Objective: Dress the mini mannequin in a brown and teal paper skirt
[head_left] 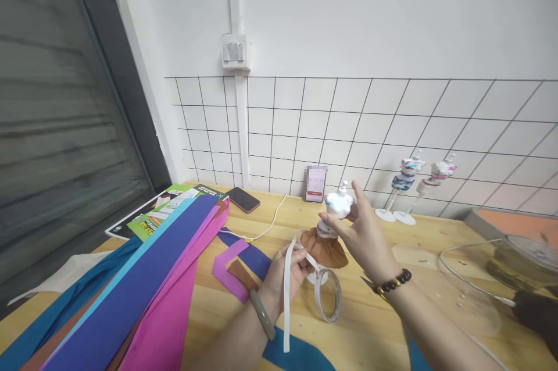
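Observation:
A small white dress form [339, 203] wears a brown skirt [325, 249] that flares out around its lower part. My right hand [364, 231] is closed around the torso from the right, thumb in front. My left hand [292, 269], low and to the left, pinches a strip of white tape [286, 301] beside the skirt's edge. One end of the strip hangs down past my wrist; the tape roll [329, 296] dangles just right of my left fingers. Part of the form's round base [317, 278] shows below the skirt. My left fingertips are partly covered by the tape.
Long fabric strips [143, 278] in several colours lie at left over magazines [157, 208]. Brown and purple scraps [233, 266], a phone [243, 199] and a cable [274, 220] sit nearby. Another phone [315, 184] leans on the wall. Two dress forms [407, 176] stand at back right.

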The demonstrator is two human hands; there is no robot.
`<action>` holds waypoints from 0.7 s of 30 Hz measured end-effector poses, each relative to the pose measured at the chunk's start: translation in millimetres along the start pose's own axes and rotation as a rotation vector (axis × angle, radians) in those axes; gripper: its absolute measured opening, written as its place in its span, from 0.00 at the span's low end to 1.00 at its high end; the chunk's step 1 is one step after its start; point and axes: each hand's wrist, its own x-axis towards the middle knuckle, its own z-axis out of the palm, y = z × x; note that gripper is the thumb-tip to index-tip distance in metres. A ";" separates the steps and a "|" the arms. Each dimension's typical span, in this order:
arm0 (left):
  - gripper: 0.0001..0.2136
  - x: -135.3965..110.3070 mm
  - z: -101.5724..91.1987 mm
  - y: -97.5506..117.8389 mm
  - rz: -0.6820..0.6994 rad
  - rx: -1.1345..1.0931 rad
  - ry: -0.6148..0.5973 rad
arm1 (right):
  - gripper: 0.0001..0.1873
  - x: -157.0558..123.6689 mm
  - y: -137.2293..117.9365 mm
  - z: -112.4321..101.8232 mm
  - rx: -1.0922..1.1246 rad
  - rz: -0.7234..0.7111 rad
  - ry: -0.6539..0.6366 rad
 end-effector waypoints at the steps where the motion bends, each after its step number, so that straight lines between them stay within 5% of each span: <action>1: 0.04 -0.2 0.0 -0.3 0.001 -0.001 0.004 | 0.48 -0.8 0.1 0.2 0.017 -0.002 -0.006; 9: 0.04 -1.5 4.1 0.1 0.025 0.030 0.039 | 0.49 -19.3 5.0 -9.4 0.064 0.016 0.023; 13: 0.04 -1.7 4.4 -0.4 -0.006 0.032 0.030 | 0.19 -52.8 29.1 -14.2 0.133 0.133 0.212; 17: 0.04 -2.4 5.6 -0.5 -0.015 0.064 -0.004 | 0.13 -87.6 44.0 -7.0 0.046 0.151 -0.216; 21: 0.05 -3.6 6.8 0.4 -0.028 0.085 -0.008 | 0.14 -95.6 36.3 2.7 0.025 -0.031 -0.343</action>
